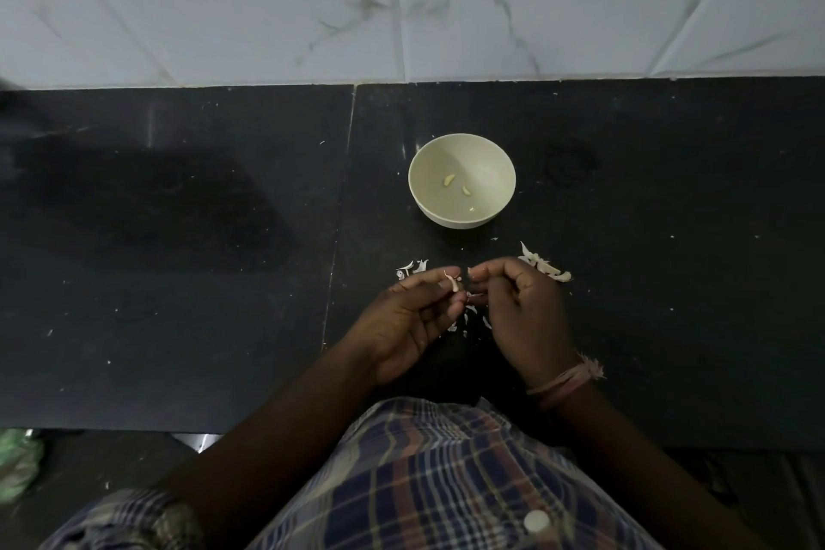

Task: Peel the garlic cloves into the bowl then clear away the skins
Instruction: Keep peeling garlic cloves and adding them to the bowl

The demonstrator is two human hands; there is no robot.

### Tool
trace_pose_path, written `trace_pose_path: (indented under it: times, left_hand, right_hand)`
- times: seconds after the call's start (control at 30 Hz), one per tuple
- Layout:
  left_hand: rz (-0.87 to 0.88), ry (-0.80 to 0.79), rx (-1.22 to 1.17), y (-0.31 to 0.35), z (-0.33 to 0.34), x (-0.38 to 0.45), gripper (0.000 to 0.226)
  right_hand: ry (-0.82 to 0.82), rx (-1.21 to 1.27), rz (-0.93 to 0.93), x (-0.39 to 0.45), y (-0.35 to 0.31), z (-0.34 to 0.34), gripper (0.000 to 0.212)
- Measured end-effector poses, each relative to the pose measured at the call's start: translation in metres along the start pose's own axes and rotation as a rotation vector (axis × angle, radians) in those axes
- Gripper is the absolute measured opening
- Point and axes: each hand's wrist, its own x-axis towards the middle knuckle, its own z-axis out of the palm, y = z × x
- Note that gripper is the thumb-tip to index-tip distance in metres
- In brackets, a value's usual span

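1. A green thing (18, 467) is lying low at the far left, too blurry to name.
2. The dark bench (178, 281) is running across the middle, and a pale tiled wall (268, 0) is standing behind it.
3. A few bits of skin (411, 269) are lying on the bench just left of the fingertips.
4. The left hand (408, 322) is reaching in from below with its palm turned up. Its grip is narrow: the thumb and fingers are pinching a small garlic clove (453, 281).
5. The cream bowl (462, 181) is sitting on the bench just past both hands. Three peeled cloves (448, 180) are lying apart inside it.
6. More tiny skin scraps (466, 317) are lying on the bench between the two hands.
7. The right hand (520, 308) is curling inward, its back facing up. Its fingertips are meeting the left hand's at the clove, with a narrow grip pinching it.
8. A pink thread band (564, 380) is wrapping the right wrist.
9. A pile of skins (547, 267) is lying just behind the right hand.
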Motion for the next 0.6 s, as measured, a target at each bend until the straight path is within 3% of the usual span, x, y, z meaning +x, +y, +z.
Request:
trace_pose_path:
  times: [0.1,0.23,0.33,0.47,0.6]
  left_hand:
    - [0.004,0.002,-0.009,0.000,0.001,-0.001,0.020]
    - [0.006,0.002,-0.013,-0.001,0.000,-0.001,0.021]
    - [0.007,0.002,-0.017,-0.001,-0.001,-0.001,0.021]
    - [0.000,0.019,-0.026,-0.001,-0.002,-0.001,0.019]
    - [0.007,0.028,-0.030,-0.002,-0.003,0.000,0.021]
  right_hand:
    - [0.001,-0.048,-0.034,0.000,0.001,0.002,0.012]
    - [0.011,-0.204,-0.090,-0.001,-0.002,-0.003,0.035]
    - [0.004,-0.161,-0.099,-0.001,-0.003,-0.003,0.005]
    - [-0.047,-0.132,-0.154,-0.001,-0.005,-0.004,0.017]
    - [-0.123,-0.115,-0.323,0.000,-0.011,-0.006,0.015]
